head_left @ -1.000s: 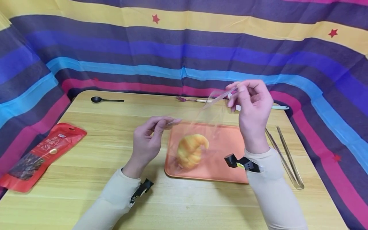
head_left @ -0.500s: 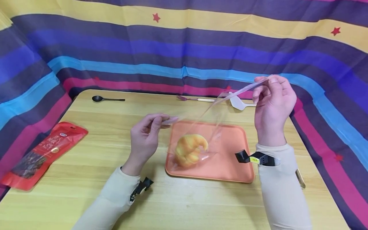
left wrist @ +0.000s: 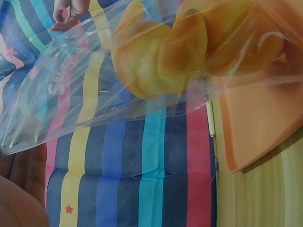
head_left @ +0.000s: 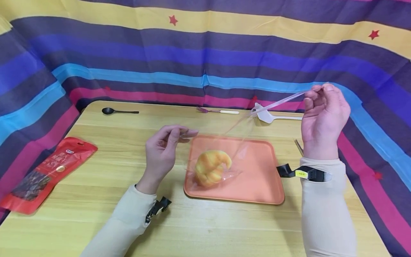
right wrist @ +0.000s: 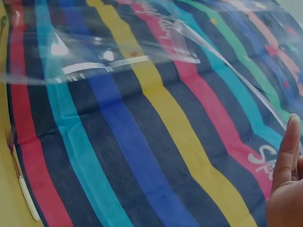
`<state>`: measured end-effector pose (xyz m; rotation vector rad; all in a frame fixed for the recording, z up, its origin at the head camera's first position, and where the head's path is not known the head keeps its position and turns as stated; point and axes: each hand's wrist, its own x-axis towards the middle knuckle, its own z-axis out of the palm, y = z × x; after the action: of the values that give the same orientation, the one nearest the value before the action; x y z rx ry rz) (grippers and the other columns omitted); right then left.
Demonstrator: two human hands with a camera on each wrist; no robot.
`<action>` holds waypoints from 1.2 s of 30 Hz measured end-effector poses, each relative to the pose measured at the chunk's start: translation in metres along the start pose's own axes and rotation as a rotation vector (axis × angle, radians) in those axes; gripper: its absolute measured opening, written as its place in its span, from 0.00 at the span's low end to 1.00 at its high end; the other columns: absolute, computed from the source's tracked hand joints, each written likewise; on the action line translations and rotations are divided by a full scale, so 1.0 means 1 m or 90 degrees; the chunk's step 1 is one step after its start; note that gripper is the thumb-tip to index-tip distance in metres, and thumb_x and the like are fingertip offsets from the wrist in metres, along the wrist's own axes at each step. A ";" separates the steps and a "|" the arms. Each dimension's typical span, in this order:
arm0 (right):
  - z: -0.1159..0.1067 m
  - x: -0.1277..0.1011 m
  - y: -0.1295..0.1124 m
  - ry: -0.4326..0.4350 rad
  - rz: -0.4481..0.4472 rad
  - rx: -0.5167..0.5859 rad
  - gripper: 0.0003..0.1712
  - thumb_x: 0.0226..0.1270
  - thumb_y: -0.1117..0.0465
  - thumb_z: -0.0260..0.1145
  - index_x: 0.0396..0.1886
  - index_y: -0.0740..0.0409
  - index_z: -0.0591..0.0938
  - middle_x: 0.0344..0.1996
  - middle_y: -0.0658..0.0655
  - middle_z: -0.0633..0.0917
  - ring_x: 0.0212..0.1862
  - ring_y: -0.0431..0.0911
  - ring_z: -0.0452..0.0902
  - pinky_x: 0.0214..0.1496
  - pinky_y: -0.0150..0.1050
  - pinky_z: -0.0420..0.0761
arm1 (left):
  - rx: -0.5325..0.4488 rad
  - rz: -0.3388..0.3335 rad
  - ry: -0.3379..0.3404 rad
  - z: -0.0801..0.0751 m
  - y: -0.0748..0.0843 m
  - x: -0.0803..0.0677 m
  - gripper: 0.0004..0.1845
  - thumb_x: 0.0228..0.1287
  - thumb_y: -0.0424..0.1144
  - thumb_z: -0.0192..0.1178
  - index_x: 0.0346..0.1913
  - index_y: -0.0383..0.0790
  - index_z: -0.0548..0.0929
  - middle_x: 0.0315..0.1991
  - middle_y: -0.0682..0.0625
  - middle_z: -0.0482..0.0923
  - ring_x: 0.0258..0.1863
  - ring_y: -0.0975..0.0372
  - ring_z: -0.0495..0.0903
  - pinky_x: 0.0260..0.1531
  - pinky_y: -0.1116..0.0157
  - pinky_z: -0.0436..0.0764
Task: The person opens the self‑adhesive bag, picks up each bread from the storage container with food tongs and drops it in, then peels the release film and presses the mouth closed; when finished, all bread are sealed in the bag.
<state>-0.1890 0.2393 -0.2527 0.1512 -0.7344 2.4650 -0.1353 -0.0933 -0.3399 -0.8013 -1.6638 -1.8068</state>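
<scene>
A golden croissant (head_left: 212, 167) sits inside a clear plastic bag (left wrist: 52, 101) over the left half of an orange tray (head_left: 257, 171). My left hand (head_left: 162, 151), raised left of the tray, pinches the bag's edge between thumb and fingers. Up at the right, my right hand (head_left: 325, 123) pinches the end of a thin clear plastic strip (head_left: 282, 101), which runs taut down to the bag's upper corner. In the right wrist view, the same strip slants toward my right fingertips (right wrist: 293, 125).
A red snack pouch (head_left: 48, 175) lies at the left. Along the back edge are a black spoon (head_left: 118, 111), a fork (head_left: 221, 111) and a white spatula (head_left: 264, 116). Metal tongs (head_left: 298, 147) are mostly behind the right arm. Striped cloth (head_left: 205, 64) walls the table in.
My right hand has moved right, away from my left hand, drawing the plastic out into a narrow taut strip. My left hand and the croissant have barely shifted.
</scene>
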 end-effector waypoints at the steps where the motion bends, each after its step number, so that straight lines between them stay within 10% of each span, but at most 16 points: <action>1: -0.001 0.002 -0.002 0.013 0.001 0.005 0.05 0.69 0.78 0.56 0.33 0.78 0.74 0.25 0.69 0.79 0.22 0.53 0.78 0.23 0.36 0.83 | -0.005 -0.002 0.002 0.000 0.000 0.000 0.12 0.76 0.31 0.50 0.43 0.22 0.80 0.37 0.37 0.85 0.38 0.52 0.87 0.35 0.56 0.86; 21: -0.035 0.040 -0.042 0.221 -0.008 0.037 0.03 0.67 0.78 0.57 0.32 0.77 0.74 0.23 0.67 0.79 0.22 0.55 0.80 0.23 0.39 0.84 | -0.024 -0.019 0.008 -0.001 -0.003 -0.001 0.12 0.76 0.30 0.49 0.43 0.21 0.79 0.36 0.34 0.84 0.37 0.54 0.87 0.34 0.58 0.86; 28: -0.044 0.032 -0.047 0.051 -0.022 -0.099 0.03 0.65 0.81 0.58 0.30 0.80 0.73 0.22 0.72 0.80 0.19 0.57 0.80 0.22 0.41 0.84 | -0.026 -0.013 0.004 -0.002 -0.003 0.001 0.12 0.76 0.31 0.50 0.43 0.22 0.80 0.36 0.33 0.84 0.37 0.54 0.87 0.34 0.58 0.86; 36: -0.063 0.027 -0.070 -0.244 0.201 -0.407 0.04 0.68 0.76 0.61 0.35 0.79 0.78 0.26 0.67 0.84 0.25 0.52 0.84 0.29 0.37 0.86 | -0.010 -0.019 0.006 -0.003 -0.001 -0.001 0.12 0.76 0.31 0.50 0.43 0.22 0.80 0.36 0.34 0.84 0.37 0.55 0.87 0.34 0.59 0.86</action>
<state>-0.1709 0.3344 -0.2660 0.2823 -1.7880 2.3657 -0.1359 -0.0959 -0.3418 -0.7776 -1.6652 -1.8428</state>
